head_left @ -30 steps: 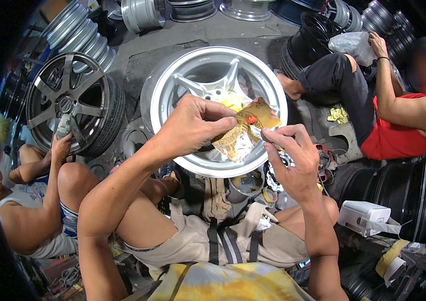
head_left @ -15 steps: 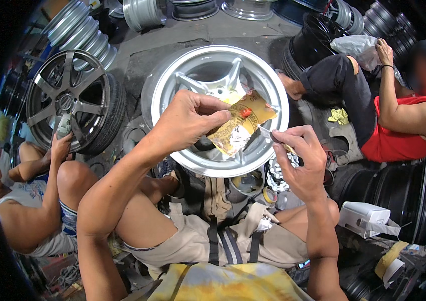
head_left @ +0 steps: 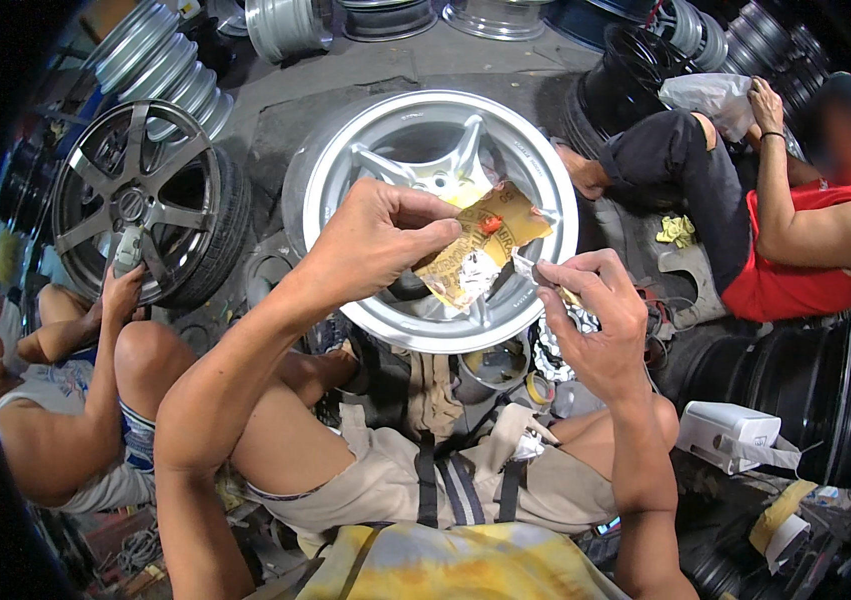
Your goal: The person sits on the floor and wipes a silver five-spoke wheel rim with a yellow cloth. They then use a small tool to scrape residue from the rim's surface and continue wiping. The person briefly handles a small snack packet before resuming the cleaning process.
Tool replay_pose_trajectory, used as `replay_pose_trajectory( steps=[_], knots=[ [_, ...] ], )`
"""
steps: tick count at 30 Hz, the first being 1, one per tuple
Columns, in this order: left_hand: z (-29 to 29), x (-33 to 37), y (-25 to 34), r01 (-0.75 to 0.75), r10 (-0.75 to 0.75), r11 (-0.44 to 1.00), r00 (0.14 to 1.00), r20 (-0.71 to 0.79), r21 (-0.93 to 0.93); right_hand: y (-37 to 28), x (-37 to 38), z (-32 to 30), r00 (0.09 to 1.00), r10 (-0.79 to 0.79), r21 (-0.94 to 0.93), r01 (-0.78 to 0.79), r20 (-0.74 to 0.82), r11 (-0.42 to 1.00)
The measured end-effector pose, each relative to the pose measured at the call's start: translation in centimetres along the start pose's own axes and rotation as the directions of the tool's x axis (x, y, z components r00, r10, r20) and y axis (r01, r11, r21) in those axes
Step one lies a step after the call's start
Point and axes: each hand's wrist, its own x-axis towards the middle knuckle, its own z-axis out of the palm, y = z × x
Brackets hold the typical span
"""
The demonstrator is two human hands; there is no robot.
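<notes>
My left hand (head_left: pixel 375 245) pinches the edge of a torn brown sheet (head_left: pixel 523 228) that looks like the printed back of sandpaper. On the sheet lie an orange-red dab of paste (head_left: pixel 490 225) and a smear of whitish putty (head_left: pixel 478 266). In my right hand (head_left: pixel 600 320), between thumb and fingers, is a small scraper (head_left: pixel 522 265) with a pale blade, at the sheet's right edge; the fingers hide its handle. Both hands are above a silver alloy wheel (head_left: pixel 435 102), lying face up with yellowish patches on its spokes.
At the left, a person holds a grey tool (head_left: pixel 129 250) against a dark spoked wheel (head_left: pixel 95 180) with a tyre. Another person in a red top (head_left: pixel 775 260) handles a plastic bag (head_left: pixel 710 92) at the right. A tape roll (head_left: pixel 539 389) and a white box (head_left: pixel 728 437) lie nearby.
My right hand has shifted slightly left, and the scraper's blade has turned, its tip now closer to the sheet. My left hand and the sheet stay nearly still.
</notes>
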Motion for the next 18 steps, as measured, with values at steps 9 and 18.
replay_pose_trajectory(
  steps=[9, 18],
  knots=[
    [0.22, 0.12, -0.21, -0.045, 0.042, 0.998, 0.998, -0.049, -0.048, 0.01, 0.10, -0.25, 1.000, 0.016, 0.004, -0.016, -0.019, 1.000],
    [0.28, 0.14, -0.06, -0.004, 0.002, 0.997, 1.000, -0.028, -0.073, -0.03, 0.21, -0.18, 1.000, 0.009, 0.013, -0.009, -0.006, 1.000]
  ],
)
